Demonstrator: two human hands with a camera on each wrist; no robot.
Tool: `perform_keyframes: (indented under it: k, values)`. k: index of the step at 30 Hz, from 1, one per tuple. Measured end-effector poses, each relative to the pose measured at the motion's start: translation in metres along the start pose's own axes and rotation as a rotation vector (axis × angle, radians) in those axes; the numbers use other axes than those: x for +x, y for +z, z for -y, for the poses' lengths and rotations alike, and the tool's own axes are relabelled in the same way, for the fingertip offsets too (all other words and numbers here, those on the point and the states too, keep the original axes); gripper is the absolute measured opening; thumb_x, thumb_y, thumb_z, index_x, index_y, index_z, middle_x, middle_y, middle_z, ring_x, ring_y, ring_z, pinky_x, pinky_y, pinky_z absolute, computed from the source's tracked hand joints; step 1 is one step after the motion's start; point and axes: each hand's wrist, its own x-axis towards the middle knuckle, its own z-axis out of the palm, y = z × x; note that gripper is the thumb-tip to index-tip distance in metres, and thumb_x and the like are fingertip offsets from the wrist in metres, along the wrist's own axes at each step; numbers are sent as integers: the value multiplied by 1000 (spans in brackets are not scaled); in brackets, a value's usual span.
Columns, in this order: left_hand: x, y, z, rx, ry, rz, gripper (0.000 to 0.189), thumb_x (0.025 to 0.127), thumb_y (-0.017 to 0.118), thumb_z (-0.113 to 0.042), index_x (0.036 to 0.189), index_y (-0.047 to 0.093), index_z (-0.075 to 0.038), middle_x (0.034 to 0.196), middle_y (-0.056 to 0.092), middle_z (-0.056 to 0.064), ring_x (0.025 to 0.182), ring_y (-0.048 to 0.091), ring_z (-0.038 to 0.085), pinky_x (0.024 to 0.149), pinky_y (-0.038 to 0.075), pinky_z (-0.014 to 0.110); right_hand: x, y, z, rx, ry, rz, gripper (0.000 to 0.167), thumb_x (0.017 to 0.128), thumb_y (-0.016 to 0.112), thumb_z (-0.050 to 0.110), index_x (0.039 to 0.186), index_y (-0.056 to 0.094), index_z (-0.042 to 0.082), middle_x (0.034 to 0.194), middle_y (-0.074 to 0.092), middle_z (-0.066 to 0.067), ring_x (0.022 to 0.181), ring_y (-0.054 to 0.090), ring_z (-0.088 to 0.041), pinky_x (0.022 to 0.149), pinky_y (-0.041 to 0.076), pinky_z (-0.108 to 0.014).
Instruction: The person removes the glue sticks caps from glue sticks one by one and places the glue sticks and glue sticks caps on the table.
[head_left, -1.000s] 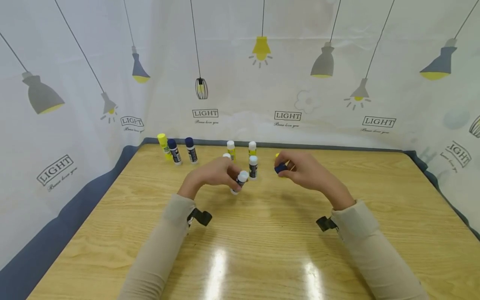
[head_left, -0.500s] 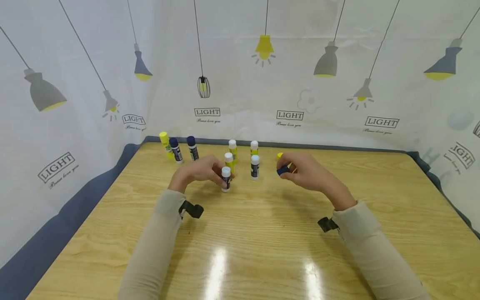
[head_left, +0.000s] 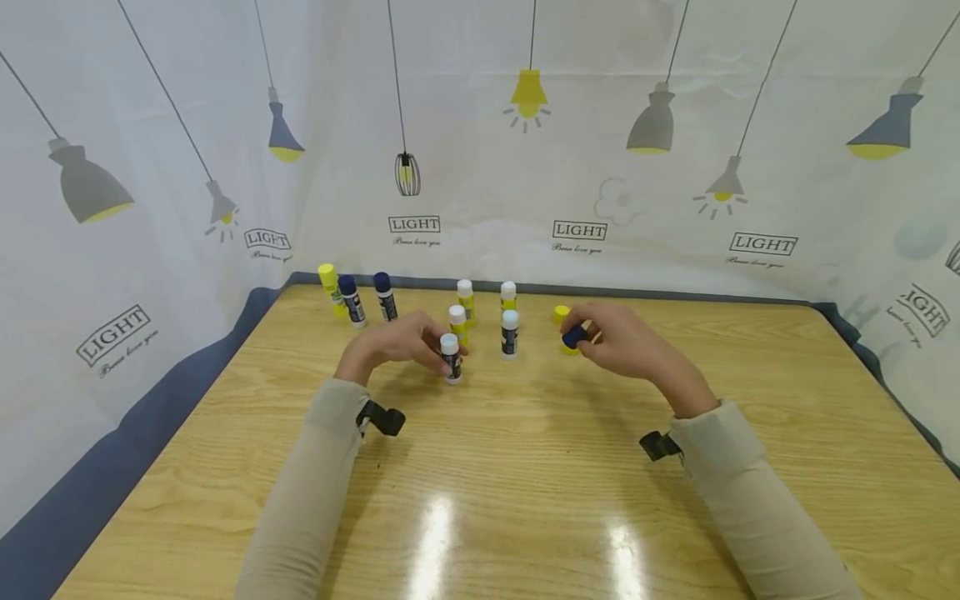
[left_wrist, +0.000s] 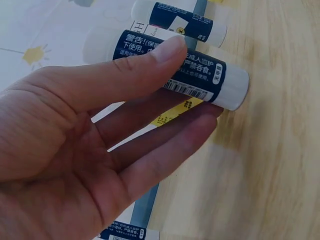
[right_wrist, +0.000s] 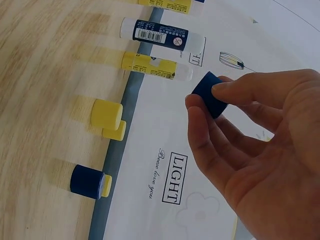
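My left hand [head_left: 397,346] holds a navy-labelled glue stick [head_left: 451,360] upright, its thumb across the label [left_wrist: 212,75] in the left wrist view. The stick's top is whitish, with no coloured cap on it. Whether its base touches the table, I cannot tell. Thumb and fingers of my right hand [head_left: 626,343] pinch a navy cap [right_wrist: 210,95] above the table. Below and beside that hand lie yellow caps [right_wrist: 106,115] and another navy cap [right_wrist: 86,181]. Close to the left hand stand a yellow glue stick [head_left: 458,323] and another navy one [head_left: 510,335], both white-topped.
Two more white-topped yellow glue sticks, a left one [head_left: 466,302] and a right one [head_left: 508,295], stand farther back. At the back left are a yellow-capped stick [head_left: 330,290] and two navy-capped ones [head_left: 351,300]. A lamp-print cloth [head_left: 480,192] hangs behind the wooden table [head_left: 510,467].
The left hand has brought its glue stick leftward and from tilted to upright. The right hand has shifted slightly right with the navy cap, uncovering more of the yellow caps.
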Motion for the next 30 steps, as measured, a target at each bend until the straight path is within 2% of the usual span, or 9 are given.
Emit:
perform_keyframes:
  k: [5,9,14,19,21,23,27,29,30]
  values:
    - [-5,-5,0,44,0,35,42,88,74,3,130,69,0,127,73,15,114,71,26,99,57,38,1,0,-1,-18,3,10,24,93,67,-3,115,72,3,119,71,-18,93,74,-28,75,60,-37]
    - [-13,-11,2,75,-69,15,45,94,69,-3,138,63,-4,135,68,19,125,66,34,101,56,44,2,1,-3,-25,-16,18,23,92,68,-4,114,72,3,118,71,-19,93,74,-29,76,61,-39]
    - [-25,-22,5,70,-171,-82,51,99,68,-17,146,55,-2,141,63,22,126,65,37,102,56,48,3,3,-6,-8,0,26,26,94,68,-2,119,69,1,120,71,-19,96,74,-29,77,61,-40]
    - [-38,-38,9,58,-172,-237,47,103,65,-26,141,57,0,136,65,23,119,68,37,100,57,50,4,4,-8,3,26,30,26,94,69,-1,120,66,-1,119,70,-19,96,73,-29,81,61,-42]
    - [-43,-44,10,43,-151,-340,42,105,62,-28,136,60,0,131,67,25,115,69,38,98,58,49,4,5,-9,2,31,31,26,93,70,0,119,66,-1,117,70,-18,96,73,-28,82,61,-42]
    - [-49,-47,10,43,-121,-488,37,105,61,-29,129,64,-1,124,69,25,108,71,36,92,60,44,5,6,-11,-2,32,33,24,93,71,0,116,66,-1,115,71,-17,96,72,-28,82,61,-42]
    - [-52,-48,7,12,-58,-956,30,102,66,-33,112,71,-5,102,75,14,86,73,23,73,59,26,6,10,-16,-14,33,46,20,92,73,1,111,69,3,110,73,-14,95,73,-27,81,60,-42]
    - [-51,-47,6,21,-37,-1168,29,100,69,-35,107,72,-7,95,74,9,81,69,18,72,55,24,6,11,-18,-16,39,62,19,92,73,1,110,69,2,108,74,-14,95,73,-28,81,60,-43]
    - [-50,-47,5,17,-34,-1241,28,100,69,-35,107,71,-8,95,73,9,82,68,19,75,54,26,6,12,-19,-18,47,70,19,92,73,1,111,70,2,108,74,-14,95,73,-28,82,60,-43]
